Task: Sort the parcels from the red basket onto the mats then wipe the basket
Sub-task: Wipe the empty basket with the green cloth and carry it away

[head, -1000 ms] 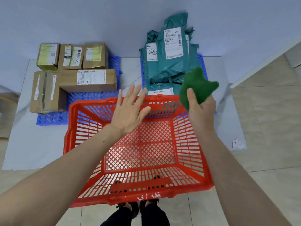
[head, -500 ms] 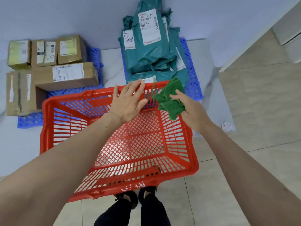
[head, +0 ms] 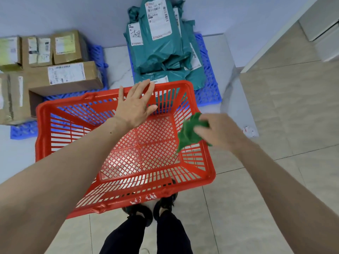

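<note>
Looking down through the head view, one red basket of open plastic lattice stood on the floor. Five brown cardboard boxes sat on the left blue mat; several glossy teal mailer bags were heaped on the right blue mat, too overlapped to count. The left hand was spread flat, unclenched, palm down at the far rim. The right hand, motion-blurred, clutched one crumpled green cloth against the basket's right wall.
</note>
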Action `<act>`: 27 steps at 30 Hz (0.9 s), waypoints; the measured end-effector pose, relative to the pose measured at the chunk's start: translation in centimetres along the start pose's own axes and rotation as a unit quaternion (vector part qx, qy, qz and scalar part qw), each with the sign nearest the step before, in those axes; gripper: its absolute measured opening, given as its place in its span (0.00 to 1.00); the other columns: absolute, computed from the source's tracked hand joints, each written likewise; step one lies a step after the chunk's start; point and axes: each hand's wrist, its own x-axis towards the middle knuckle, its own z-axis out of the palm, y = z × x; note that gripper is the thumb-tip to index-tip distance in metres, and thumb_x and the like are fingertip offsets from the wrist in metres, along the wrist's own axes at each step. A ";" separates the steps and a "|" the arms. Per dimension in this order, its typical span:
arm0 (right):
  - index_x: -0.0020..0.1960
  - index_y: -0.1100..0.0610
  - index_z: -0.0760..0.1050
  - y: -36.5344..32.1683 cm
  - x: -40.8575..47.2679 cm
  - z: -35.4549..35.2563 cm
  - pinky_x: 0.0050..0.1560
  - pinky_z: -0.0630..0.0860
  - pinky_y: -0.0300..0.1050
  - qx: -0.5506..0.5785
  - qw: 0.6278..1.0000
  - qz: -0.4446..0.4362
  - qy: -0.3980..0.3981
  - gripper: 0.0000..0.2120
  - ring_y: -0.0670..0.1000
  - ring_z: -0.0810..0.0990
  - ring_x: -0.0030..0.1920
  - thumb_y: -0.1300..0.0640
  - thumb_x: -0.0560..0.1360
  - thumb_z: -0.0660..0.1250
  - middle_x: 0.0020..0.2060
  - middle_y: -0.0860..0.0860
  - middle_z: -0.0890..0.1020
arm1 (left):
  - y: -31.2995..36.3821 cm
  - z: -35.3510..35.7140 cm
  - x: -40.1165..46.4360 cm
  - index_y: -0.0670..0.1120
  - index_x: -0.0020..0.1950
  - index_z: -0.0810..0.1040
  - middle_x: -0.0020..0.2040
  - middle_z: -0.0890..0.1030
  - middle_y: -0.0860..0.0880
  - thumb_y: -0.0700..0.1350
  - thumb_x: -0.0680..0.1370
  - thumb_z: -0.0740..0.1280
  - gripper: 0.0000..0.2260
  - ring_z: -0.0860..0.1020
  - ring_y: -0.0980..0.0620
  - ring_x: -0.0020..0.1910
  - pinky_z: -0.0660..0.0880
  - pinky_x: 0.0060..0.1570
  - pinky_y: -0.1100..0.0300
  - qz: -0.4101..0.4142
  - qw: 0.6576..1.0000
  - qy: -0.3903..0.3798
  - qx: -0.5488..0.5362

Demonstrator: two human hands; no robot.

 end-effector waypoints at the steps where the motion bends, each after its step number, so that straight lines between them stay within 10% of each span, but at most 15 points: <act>1: 0.34 0.54 0.73 -0.6 0.9 -1.0 0.30 0.71 0.34 0.053 0.998 0.019 0.025 0.13 0.45 0.77 0.30 0.52 0.76 0.64 0.29 0.49 0.77 | 0.0 0.1 0.0 0.53 0.80 0.48 0.80 0.50 0.52 0.60 0.81 0.55 0.31 0.49 0.49 0.79 0.42 0.73 0.35 0.003 1.000 0.003 0.002; 6: 0.37 0.61 0.76 0.0 5.0 -0.7 0.42 0.73 0.40 0.048 0.990 -0.055 0.124 0.25 0.51 0.81 0.42 0.40 0.78 0.63 0.35 0.55 0.81 | 0.0 0.3 -0.1 0.52 0.80 0.48 0.80 0.51 0.51 0.60 0.81 0.56 0.31 0.50 0.48 0.79 0.41 0.72 0.35 0.007 1.000 0.013 0.004; 11: 0.47 0.61 0.83 4.3 4.9 3.6 0.74 0.57 0.49 -0.073 0.981 -0.166 0.072 0.08 0.60 0.62 0.75 0.57 0.76 0.70 0.70 0.56 0.74 | -0.1 0.3 -0.1 0.52 0.80 0.48 0.80 0.51 0.51 0.60 0.80 0.56 0.32 0.50 0.48 0.79 0.41 0.72 0.35 0.008 1.000 0.012 0.005; 27: 0.44 0.58 0.83 3.9 -5.2 6.9 0.46 0.70 0.38 -0.087 0.984 -0.073 0.140 0.03 0.55 0.76 0.53 0.59 0.72 0.74 0.66 0.47 0.78 | 0.1 0.1 -0.2 0.51 0.80 0.48 0.80 0.51 0.51 0.60 0.80 0.57 0.32 0.49 0.49 0.79 0.40 0.72 0.35 0.006 1.000 -0.001 -0.008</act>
